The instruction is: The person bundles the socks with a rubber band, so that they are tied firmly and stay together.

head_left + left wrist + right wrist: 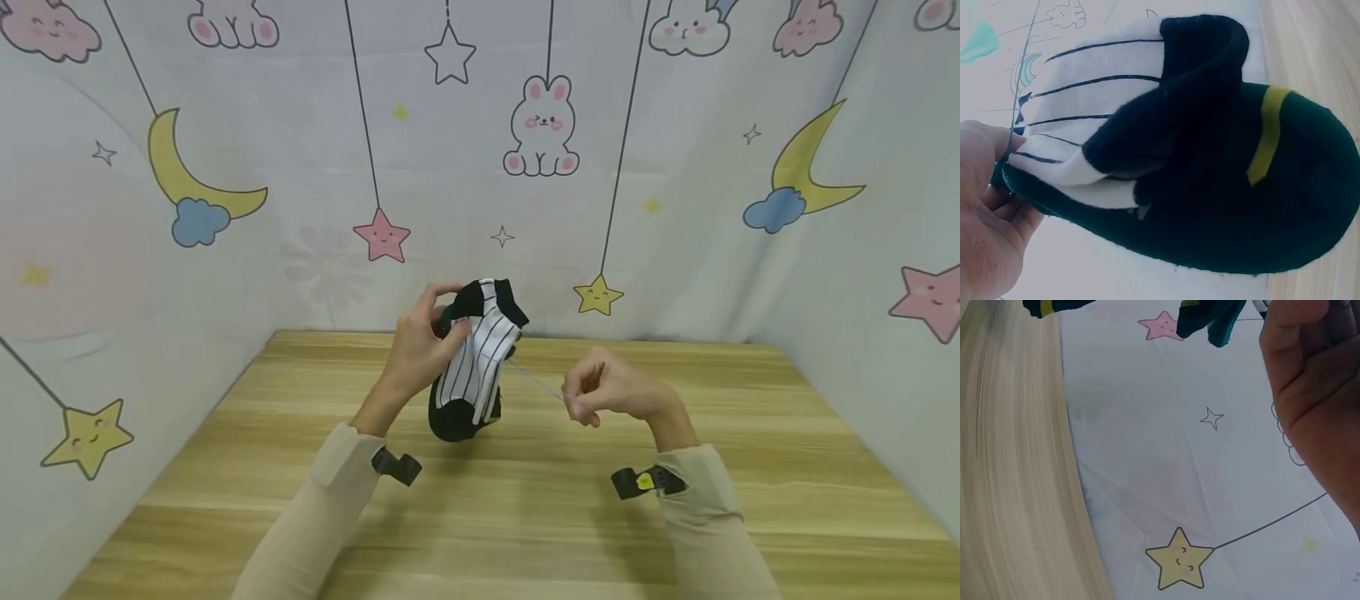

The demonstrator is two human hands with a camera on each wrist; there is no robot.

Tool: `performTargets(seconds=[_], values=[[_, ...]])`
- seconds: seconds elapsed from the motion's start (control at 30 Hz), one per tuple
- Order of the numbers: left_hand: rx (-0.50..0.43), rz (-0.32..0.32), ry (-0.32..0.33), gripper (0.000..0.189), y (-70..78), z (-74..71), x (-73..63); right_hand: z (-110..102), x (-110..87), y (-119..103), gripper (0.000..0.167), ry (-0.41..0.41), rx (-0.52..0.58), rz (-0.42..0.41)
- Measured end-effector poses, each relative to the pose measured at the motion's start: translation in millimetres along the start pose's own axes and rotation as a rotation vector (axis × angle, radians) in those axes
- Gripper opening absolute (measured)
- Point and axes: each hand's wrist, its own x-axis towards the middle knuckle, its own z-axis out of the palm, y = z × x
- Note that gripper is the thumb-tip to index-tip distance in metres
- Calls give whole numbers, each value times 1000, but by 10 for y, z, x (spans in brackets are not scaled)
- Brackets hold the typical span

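In the head view my left hand [420, 342] grips a bundle of socks above the table, thumb on the near face. The sock in front [468, 367] is white with thin black stripes and has black toe, heel and cuff. Behind it, in the left wrist view, lies a dark green sock [1210, 237] with a yellow band. A thin pale thread [536, 382] runs taut from the bundle to my right hand [618, 387], which pinches its end between thumb and fingertips. The right wrist view catches only part of the socks [1213, 319] at its top edge.
Below the hands spreads a wood-grain table [540, 517]. A white cloth backdrop [465, 167] printed with stars, moons and rabbits hangs behind it and along both sides. Each sleeve carries a small black wrist camera, such as the left one [397, 467].
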Motion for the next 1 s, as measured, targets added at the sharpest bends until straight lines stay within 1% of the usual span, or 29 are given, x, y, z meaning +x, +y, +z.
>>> performTargets(seconds=[0.07,0.13,0.23,0.33,0.4,0.47,0.53,0.6,0.67,0.77,0.83,0.9,1.0], values=[[-3,-4,3,43,-1,5,-1,-15,-3,19,17,-39,93,-114],[-12,-3,3,46,4,12,-2,-31,3,50,15,-68,161,-226],[-18,5,-10,49,9,25,-7,-44,22,109,18,-101,247,-353],[-4,29,-31,43,9,26,-19,-23,67,182,21,-124,334,-425],[12,47,-33,37,-2,19,-25,8,111,225,23,-119,391,-464],[23,71,-16,31,-12,8,-22,43,168,252,27,-96,459,-516],[40,94,15,27,-22,-2,-16,80,228,262,31,-53,551,-573],[63,119,51,23,-29,-10,-10,125,283,256,35,6,665,-620],[86,148,80,20,-33,-12,-3,173,327,248,38,96,801,-626],[105,189,114,15,-32,-11,11,255,377,220,38,279,1003,-585],[106,208,127,16,-27,-14,22,308,412,188,37,420,1118,-549],[103,221,138,19,-30,-22,33,356,454,146,37,548,1200,-519],[112,228,154,23,-47,-37,38,405,518,87,35,752,1277,-465]])
